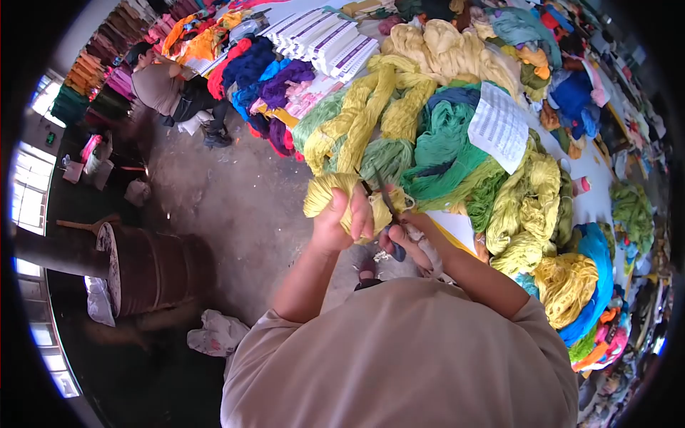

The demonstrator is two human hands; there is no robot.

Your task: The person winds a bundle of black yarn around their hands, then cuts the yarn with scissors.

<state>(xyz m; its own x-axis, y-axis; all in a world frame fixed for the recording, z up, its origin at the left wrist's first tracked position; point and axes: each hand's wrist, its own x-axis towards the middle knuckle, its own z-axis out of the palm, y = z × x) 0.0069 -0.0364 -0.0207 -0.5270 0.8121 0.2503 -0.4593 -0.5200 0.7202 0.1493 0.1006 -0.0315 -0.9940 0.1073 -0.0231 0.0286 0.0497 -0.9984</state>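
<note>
My left hand (341,222) is wrapped round a bundled skein of pale yellow yarn (321,192), its thumb lying over the strands. Close on its right, my right hand (412,234) grips a pair of scissors (387,201), with the dark blades pointing up beside the skein. Some yellow strands lie between the two hands, against the blades. Just beyond them, olive-yellow skeins (357,135) and green skeins (446,146) hang over the table's near edge. A printed sheet (499,128) rests on the green yarn.
Stacked white printed booklets (321,43) lie among the yarn, with cream skeins (449,53) behind. A thread spool (581,186) stands at right. On the floor at left are a rusty drum (157,271) and a white bag (217,333). Another person (160,85) bends near the far racks.
</note>
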